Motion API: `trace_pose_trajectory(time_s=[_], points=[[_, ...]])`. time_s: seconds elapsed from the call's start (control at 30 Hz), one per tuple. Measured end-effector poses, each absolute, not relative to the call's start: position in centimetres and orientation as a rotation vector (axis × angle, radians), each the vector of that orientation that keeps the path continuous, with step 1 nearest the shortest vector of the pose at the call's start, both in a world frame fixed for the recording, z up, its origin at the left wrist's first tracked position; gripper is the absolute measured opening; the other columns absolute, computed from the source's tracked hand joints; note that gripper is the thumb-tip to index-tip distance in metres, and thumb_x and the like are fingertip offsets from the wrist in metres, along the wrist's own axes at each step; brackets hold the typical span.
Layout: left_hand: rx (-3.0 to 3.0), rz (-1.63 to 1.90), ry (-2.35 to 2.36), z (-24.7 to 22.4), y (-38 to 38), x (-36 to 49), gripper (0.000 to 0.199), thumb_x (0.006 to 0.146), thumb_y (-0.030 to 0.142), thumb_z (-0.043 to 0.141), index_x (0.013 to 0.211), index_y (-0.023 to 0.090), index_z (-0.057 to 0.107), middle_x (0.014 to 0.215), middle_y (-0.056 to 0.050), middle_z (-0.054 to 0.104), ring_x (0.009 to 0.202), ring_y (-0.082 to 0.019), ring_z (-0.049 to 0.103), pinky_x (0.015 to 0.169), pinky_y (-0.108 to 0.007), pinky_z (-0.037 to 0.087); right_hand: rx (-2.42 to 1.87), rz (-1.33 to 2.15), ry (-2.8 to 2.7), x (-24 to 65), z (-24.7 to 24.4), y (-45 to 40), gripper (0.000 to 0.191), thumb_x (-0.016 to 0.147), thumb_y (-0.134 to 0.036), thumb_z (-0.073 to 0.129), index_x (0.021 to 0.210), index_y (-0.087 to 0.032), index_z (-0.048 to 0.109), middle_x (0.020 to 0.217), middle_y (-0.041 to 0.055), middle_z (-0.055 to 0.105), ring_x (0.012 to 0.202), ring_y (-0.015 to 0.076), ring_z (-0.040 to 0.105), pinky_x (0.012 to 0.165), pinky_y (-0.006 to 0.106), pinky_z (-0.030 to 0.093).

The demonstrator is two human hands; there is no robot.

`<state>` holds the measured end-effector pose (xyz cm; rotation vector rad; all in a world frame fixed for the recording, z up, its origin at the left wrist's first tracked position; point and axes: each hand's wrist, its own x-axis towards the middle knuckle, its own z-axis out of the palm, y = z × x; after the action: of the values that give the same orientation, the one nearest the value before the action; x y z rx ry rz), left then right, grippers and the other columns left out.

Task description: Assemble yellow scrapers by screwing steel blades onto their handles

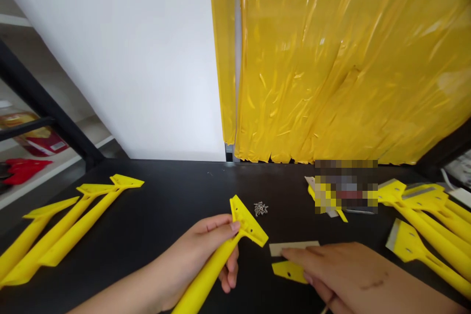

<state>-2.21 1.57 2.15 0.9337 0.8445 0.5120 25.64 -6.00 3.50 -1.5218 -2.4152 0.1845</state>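
Note:
My left hand [206,250] is closed round the neck of a yellow scraper handle [217,262]. Its wide head, with small holes, points up and away from me, and no blade shows on it. My right hand [338,270] reaches down with curled fingers at a pale flat blade [294,248], one fingertip over its lower edge. Just below lies a yellow clamp plate [287,271] with a hole, its right end touching or under another fingertip. A thin object [325,309] shows partly beneath this hand; its kind is hidden. Small screws [261,208] lie in a pile beyond the handle's head.
Several yellow handles without visible blades [84,221] lie at the left. Scrapers with blades [408,240] are grouped at the right. Near them sit more blades and yellow plates [324,201], partly blurred out. White board and yellow plastic sheeting [331,68] rise behind the black table [176,196].

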Motion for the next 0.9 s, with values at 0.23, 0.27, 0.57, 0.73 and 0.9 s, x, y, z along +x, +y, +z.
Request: trace_pose_trajectory(time_s=[0.23,0.27,0.57,0.73,0.9], points=[[0.939,0.484,0.839,2.4,1.5,-2.4,0.028,0.099,0.044,0.061,0.091,0.017,0.061,0.060,-0.002,0.066,0.059,-0.019,0.071,0.055,-0.025,0.054,-1.581,0.129,-2.448,27.4,2.0,-3.9,0.033,0.089,-0.012,0.058,0.115,-0.030,0.070,0.093,0.0003,0.080,0.074,0.0223,0.076,0.064,0.031,0.055],[0.937,0.478,0.836,2.4,1.6,-2.5,0.028,0.099,0.044,0.062,0.092,0.017,0.062,0.060,-0.002,0.065,0.059,-0.019,0.071,0.056,-0.025,0.054,-1.628,0.186,-2.450,27.6,1.9,-3.7,0.031,0.088,-0.012,0.061,0.111,-0.031,0.069,0.089,-0.0015,0.079,0.074,0.0219,0.076,0.064,0.031,0.054],[0.948,0.442,0.823,2.0,1.9,-2.6,0.028,0.097,0.042,0.067,0.096,0.014,0.069,0.063,-0.003,0.068,0.059,-0.018,0.073,0.057,-0.025,0.057,-1.677,0.490,-2.498,26.6,2.8,-3.5,0.019,0.090,-0.011,0.061,0.096,-0.029,0.061,0.087,-0.0051,0.074,0.078,0.0197,0.073,0.067,0.029,0.050],[0.936,0.434,0.798,1.6,1.9,-2.5,0.027,0.094,0.041,0.071,0.092,0.013,0.070,0.075,-0.006,0.073,0.063,-0.017,0.074,0.058,-0.024,0.059,-1.727,0.497,-2.502,26.2,2.2,-3.5,0.017,0.093,-0.011,0.057,0.096,-0.027,0.059,0.087,-0.0025,0.074,0.079,0.0219,0.072,0.068,0.031,0.049],[0.969,0.421,0.807,1.5,2.0,-2.5,0.028,0.095,0.041,0.070,0.094,0.013,0.071,0.076,-0.005,0.073,0.063,-0.016,0.074,0.058,-0.023,0.058,-1.772,0.488,-2.476,26.4,1.5,-3.6,0.014,0.094,-0.013,0.056,0.096,-0.027,0.057,0.086,-0.0019,0.072,0.077,0.0225,0.069,0.067,0.032,0.044]])
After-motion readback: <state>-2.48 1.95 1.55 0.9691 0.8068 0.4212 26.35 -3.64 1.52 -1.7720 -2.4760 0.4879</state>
